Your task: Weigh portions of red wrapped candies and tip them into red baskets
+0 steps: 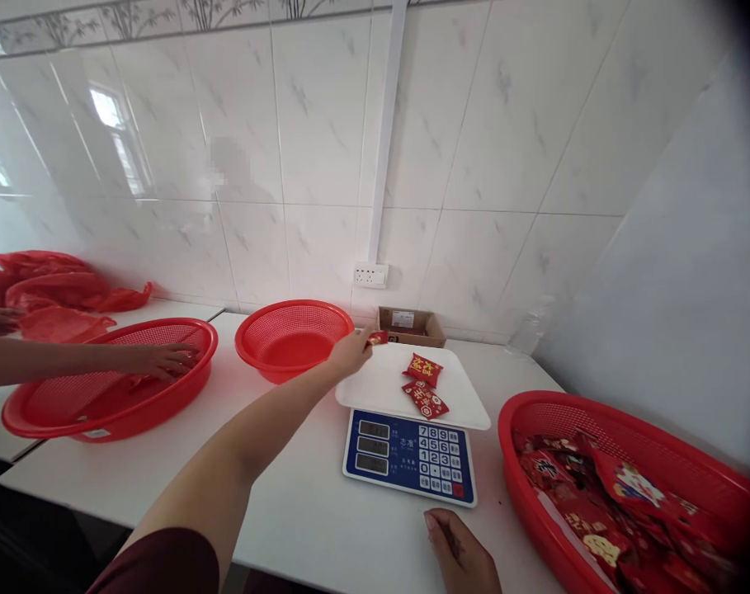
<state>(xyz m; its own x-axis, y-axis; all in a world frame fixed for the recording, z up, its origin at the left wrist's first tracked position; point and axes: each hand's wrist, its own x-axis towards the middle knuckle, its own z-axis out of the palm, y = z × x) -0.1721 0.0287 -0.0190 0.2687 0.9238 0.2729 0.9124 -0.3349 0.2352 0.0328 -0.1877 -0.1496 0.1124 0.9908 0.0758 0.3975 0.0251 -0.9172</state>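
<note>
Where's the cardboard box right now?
In the head view, the cardboard box sits against the wall, just behind the scale's white tray, below the socket.

White table (300, 511) | scale (410, 458) seated centrally | middle basket (291, 373) and right basket (523, 474) placed either side | box (433, 328) set behind scale | left basket (145, 421) laid across seam (219, 314) | red bags (56, 285) heaped beyond left basket

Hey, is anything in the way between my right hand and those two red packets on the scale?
Just the scale's blue keypad panel, lying low between your right hand and the packets; nothing visible stands above it.
</note>
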